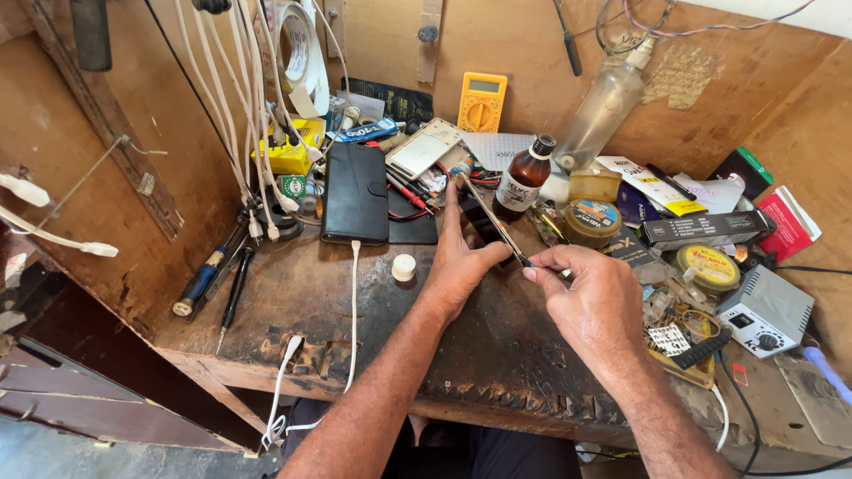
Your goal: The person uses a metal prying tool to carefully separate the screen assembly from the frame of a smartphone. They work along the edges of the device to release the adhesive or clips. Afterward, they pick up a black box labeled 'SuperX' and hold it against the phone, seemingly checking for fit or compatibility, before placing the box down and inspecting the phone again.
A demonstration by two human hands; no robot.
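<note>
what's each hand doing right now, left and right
Left hand: open, resting on the workbench, index finger extended.
Right hand: closed, pinching metal tweezers.

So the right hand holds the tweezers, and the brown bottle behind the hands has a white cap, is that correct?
Not quite. The head view shows the right hand pinching the tweezers next to the left hand, and the brown bottle stands behind the hands, but its cap is black, not white.

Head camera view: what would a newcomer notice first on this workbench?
At the centre, the right hand holds thin tweezers and the left hand touches them. Behind stand a brown bottle and a yellow meter; a black phone case lies to the left.
</note>
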